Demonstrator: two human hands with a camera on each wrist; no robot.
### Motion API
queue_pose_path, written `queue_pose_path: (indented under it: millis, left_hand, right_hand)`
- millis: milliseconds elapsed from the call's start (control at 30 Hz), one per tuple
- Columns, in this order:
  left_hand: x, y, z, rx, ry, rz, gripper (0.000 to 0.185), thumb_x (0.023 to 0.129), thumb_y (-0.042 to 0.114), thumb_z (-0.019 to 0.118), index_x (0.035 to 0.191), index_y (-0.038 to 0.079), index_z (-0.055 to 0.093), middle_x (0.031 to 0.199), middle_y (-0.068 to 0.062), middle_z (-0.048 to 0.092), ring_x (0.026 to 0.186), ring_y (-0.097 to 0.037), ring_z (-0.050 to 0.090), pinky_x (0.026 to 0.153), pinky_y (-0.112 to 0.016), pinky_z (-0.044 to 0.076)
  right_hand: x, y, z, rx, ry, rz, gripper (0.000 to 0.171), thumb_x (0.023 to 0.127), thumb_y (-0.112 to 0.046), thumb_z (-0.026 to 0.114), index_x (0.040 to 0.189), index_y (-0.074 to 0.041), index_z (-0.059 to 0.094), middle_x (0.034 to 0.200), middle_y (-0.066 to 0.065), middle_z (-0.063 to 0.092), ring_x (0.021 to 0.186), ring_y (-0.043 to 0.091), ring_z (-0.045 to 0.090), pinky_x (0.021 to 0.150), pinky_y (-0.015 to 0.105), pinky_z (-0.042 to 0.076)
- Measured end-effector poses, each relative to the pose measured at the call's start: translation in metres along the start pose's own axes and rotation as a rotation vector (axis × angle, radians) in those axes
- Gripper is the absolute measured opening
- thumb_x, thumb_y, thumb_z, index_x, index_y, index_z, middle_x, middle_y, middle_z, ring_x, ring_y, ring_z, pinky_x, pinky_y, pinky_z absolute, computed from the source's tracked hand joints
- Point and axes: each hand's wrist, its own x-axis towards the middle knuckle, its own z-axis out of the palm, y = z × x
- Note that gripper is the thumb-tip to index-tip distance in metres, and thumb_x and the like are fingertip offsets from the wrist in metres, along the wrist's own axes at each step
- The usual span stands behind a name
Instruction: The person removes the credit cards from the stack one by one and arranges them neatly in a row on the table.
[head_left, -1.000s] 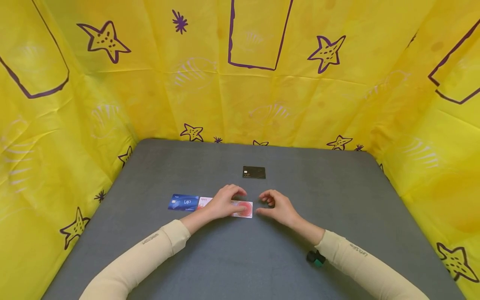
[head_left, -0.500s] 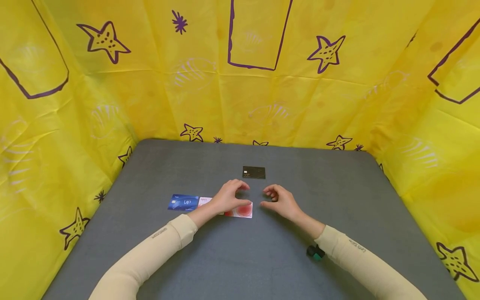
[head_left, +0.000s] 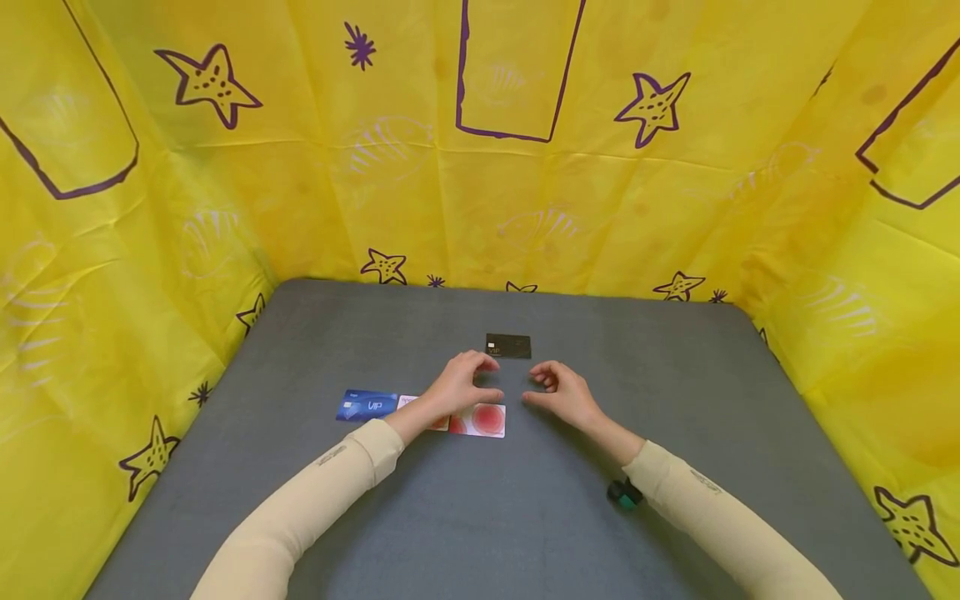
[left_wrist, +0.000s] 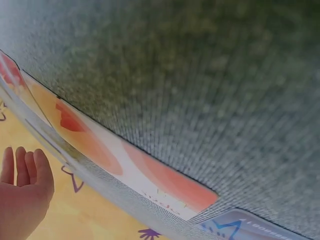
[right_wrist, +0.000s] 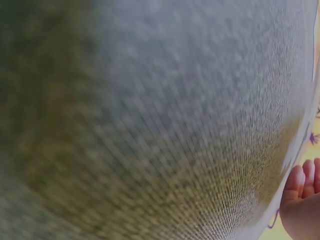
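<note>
My left hand hovers over the right part of a row of cards on the grey table, its fingers loosely bent and holding nothing. Facing it is my right hand, also loosely bent with nothing in it. A black VIP card lies just beyond both hands. The row runs from a blue card through a white-and-red card, partly covered by my left hand and wrist in the head view, to a white card with red circles. Fingers of the right hand show at the edge of the right wrist view.
The grey table ends at a yellow cloth with purple starfish drawings, which rises behind it and at both sides. A small black-and-green device sits by my right sleeve cuff.
Both hands have moved forward, toward the black card. My left thumb has come off the card with red circles, which now shows more fully. The cards stay where they were.
</note>
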Motion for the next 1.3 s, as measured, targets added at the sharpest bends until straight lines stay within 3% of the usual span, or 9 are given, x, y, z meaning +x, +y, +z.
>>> queue_pose_path:
  millis: [1300]
  left_hand:
    - [0.040,-0.021,-0.003,0.027,0.085,-0.140,0.045,0.079,0.019,0.081,0.115,0.000,0.062,0.107,-0.014,0.060,0.099,-0.027,0.055,0.091,-0.038,0.046]
  right_hand:
    - [0.045,0.008,-0.003,-0.035,0.053,0.072,0.043,0.077,-0.019,0.083,0.111,-0.001,0.064,0.104,0.013,0.066,0.092,0.026,0.056,0.084,0.036,0.044]
